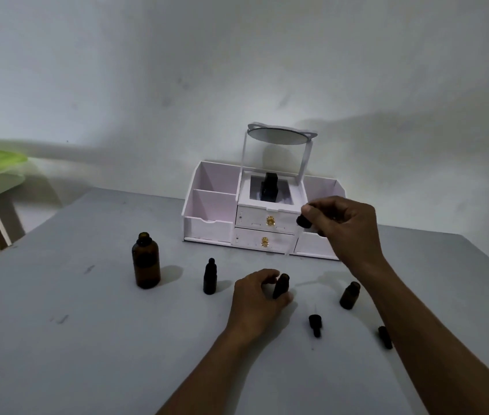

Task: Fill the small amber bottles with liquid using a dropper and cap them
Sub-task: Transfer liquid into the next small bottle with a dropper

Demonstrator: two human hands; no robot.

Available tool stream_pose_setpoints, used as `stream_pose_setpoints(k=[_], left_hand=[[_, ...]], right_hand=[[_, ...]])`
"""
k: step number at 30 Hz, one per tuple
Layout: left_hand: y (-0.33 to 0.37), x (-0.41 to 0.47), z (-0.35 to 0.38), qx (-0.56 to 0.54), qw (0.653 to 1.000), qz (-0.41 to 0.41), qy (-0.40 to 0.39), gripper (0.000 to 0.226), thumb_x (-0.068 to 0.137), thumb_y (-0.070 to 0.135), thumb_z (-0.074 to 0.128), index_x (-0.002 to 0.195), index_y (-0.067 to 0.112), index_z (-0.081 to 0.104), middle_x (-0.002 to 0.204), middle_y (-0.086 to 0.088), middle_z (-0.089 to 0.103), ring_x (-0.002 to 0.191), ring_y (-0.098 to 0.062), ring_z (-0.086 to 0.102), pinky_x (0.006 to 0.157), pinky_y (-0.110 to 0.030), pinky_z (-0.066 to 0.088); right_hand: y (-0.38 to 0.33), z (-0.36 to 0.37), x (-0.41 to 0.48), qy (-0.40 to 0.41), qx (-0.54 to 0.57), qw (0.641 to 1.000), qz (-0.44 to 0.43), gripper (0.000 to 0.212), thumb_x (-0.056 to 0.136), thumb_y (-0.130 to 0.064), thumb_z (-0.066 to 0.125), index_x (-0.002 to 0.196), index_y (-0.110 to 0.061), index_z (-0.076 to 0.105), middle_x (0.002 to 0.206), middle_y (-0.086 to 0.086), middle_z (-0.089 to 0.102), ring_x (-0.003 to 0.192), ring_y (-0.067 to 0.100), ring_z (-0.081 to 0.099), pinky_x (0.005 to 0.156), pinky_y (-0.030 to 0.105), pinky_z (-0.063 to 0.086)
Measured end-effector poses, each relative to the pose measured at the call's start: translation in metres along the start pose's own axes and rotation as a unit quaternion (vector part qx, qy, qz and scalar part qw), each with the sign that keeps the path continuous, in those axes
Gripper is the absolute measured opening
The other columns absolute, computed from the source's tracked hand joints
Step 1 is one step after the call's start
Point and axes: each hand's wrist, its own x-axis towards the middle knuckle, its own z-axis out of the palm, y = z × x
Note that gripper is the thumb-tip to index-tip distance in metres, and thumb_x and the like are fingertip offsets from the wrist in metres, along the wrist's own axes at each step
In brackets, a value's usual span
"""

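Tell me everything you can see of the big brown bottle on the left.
The big brown bottle looks like dark amber glass: round body, sloped shoulders, short neck, mouth open with no cap. It stands upright on the grey table, left of a small capped bottle and apart from it. Nothing touches it but the table.

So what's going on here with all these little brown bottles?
A person is filling small bottles at a grey table. The left hand steadies a tilted little bottle while the right hand pinches a dropper above it. A capped bottle stands to the left, an open bottle to the right, with two loose caps lying nearby. A big bottle, uncapped, stands further left.
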Motion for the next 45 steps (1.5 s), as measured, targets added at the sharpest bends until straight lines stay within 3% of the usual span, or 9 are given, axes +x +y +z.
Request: stream_pose_setpoints(k=[3,8,11,14,17,22,30,35,45], left_hand=[[0.001,-0.014,-0.011,-0.020,1.000,-0.018,-0.006,0.055,0.076,0.037,0.079,0.127,0.028,0.059,0.119,0.013,0.062,0.102,0.003,0.055,0.077,0.001,0.035],[-0.010,-0.052,-0.056,-0.077,0.996,-0.051,-0.008,0.043,0.076,0.035,0.080,0.116,0.035,0.062,0.108,0.021,0.061,0.099,0.008,0.056,0.083,-0.001,0.041],[-0.026,-0.070,-0.098,-0.095,0.990,-0.084,0.060,0.040,0.075,0.031,0.081,0.112,0.033,0.066,0.106,0.020,0.064,0.100,0.004,0.060,0.094,-0.013,0.047],[-0.044,-0.076,-0.137,-0.105,0.973,-0.098,0.183,0.039,0.074,0.026,0.082,0.106,0.038,0.063,0.099,0.024,0.063,0.094,0.009,0.059,0.089,-0.013,0.047],[-0.058,-0.071,-0.164,-0.102,0.951,-0.099,0.274,0.048,0.076,0.022,0.081,0.118,0.034,0.061,0.114,0.016,0.062,0.106,-0.003,0.059,0.091,-0.018,0.042],[-0.066,-0.052,-0.177,-0.084,0.953,-0.087,0.278,0.073,0.074,0.024,0.083,0.139,0.022,0.050,0.139,0.004,0.053,0.123,-0.013,0.051,0.099,-0.021,0.039],[-0.072,-0.026,-0.180,-0.074,0.962,-0.060,0.256,0.059,0.069,0.028,0.085,0.123,0.029,0.061,0.114,0.013,0.065,0.104,-0.007,0.061,0.094,-0.024,0.050],[-0.079,-0.019,-0.179,-0.079,0.961,-0.054,0.258,0.054,0.072,0.025,0.083,0.122,0.027,0.063,0.110,0.013,0.067,0.099,-0.007,0.063,0.091,-0.022,0.051],[-0.080,-0.021,-0.181,-0.080,0.962,-0.050,0.256,0.043,0.078,0.025,0.079,0.116,0.034,0.063,0.102,0.018,0.066,0.091,0.000,0.063,0.078,-0.007,0.043]], right_hand=[[-0.025,0.003,0.008,0.017,0.052,0.998,-0.017,0.006,0.086,-0.023,0.075,0.092,-0.022,0.077,0.084,0.000,0.078,0.078,0.016,0.075,0.065,0.031,0.059],[-0.069,0.038,0.013,-0.015,0.139,0.989,-0.045,0.013,0.085,-0.016,0.077,0.087,-0.029,0.075,0.076,-0.010,0.078,0.077,0.012,0.076,0.077,0.030,0.062],[-0.091,0.071,0.012,-0.057,0.180,0.981,-0.045,0.008,0.085,-0.015,0.077,0.087,-0.022,0.077,0.079,-0.004,0.079,0.078,0.019,0.077,0.079,0.037,0.063],[-0.107,0.102,0.011,-0.080,0.193,0.977,-0.048,0.008,0.085,-0.014,0.077,0.086,-0.021,0.078,0.078,-0.002,0.079,0.078,0.021,0.077,0.080,0.042,0.062],[-0.112,0.126,0.014,-0.091,0.195,0.976,-0.035,0.011,0.083,-0.018,0.079,0.092,-0.013,0.079,0.084,0.004,0.079,0.079,0.027,0.076,0.082,0.050,0.061],[-0.114,0.151,0.019,-0.107,0.189,0.976,-0.029,0.006,0.082,-0.020,0.080,0.087,-0.023,0.079,0.081,0.000,0.079,0.078,0.023,0.076,0.082,0.049,0.061],[-0.101,0.172,0.022,-0.131,0.170,0.977,-0.017,0.009,0.083,-0.022,0.080,0.090,-0.017,0.079,0.082,0.000,0.079,0.083,0.023,0.076,0.084,0.051,0.060],[-0.100,0.182,0.020,-0.136,0.132,0.981,-0.038,0.005,0.083,-0.022,0.080,0.087,-0.022,0.078,0.081,-0.007,0.078,0.076,0.008,0.074,0.081,0.039,0.062],[-0.075,0.224,0.003,-0.271,0.027,0.961,-0.044,0.013,0.083,-0.025,0.080,0.094,-0.019,0.078,0.087,-0.010,0.076,0.079,-0.004,0.069,0.067,0.007,0.050]])
